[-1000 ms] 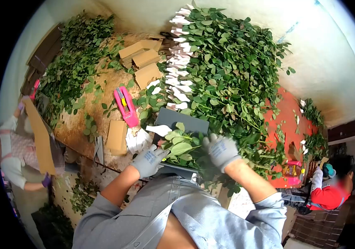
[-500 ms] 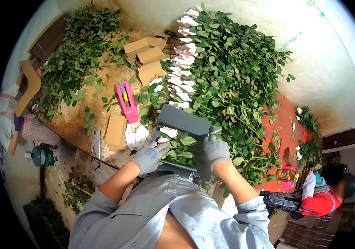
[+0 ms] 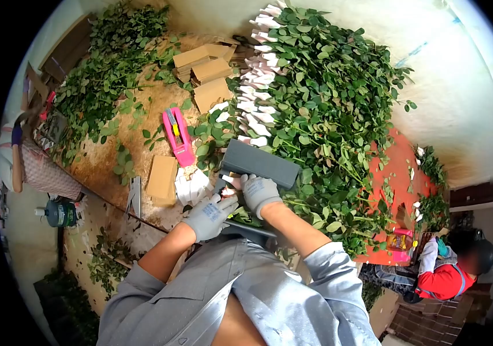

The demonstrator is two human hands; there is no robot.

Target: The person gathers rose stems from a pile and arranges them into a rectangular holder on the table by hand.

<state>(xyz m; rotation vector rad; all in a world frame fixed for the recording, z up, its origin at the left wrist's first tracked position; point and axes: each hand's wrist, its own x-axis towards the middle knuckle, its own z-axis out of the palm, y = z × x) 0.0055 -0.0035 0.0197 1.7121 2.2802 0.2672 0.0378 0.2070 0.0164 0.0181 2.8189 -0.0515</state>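
A dark grey tray [image 3: 262, 163] with raised sides stands at the table edge before my body, with leafy stems and a white-wrapped flower head in it. My left hand [image 3: 209, 218], in a grey glove, lies at its left end, fingers extended beside a small reddish bloom. Over the middle of the tray, my right hand [image 3: 259, 193], also gloved, reaches its fingertips to the white wrap [image 3: 233, 180]. Whether these fingers grip the wrap is hidden. White paper pieces [image 3: 193, 187] lie just left of the tray.
Wrapped flowers with dense foliage [image 3: 327, 109] are piled behind. A pink tape dispenser [image 3: 178, 137], cardboard pieces [image 3: 161, 180] and a metal tool [image 3: 134, 197] lie left. More foliage [image 3: 108, 86] is back left. One person [image 3: 445, 277] is at right, another's arm [image 3: 17, 155] at left.
My right hand has moved left from the tray's right end to the wrapped flower. The leafy stems now lie lower inside the tray. The person at left has shifted, with the cardboard turned.
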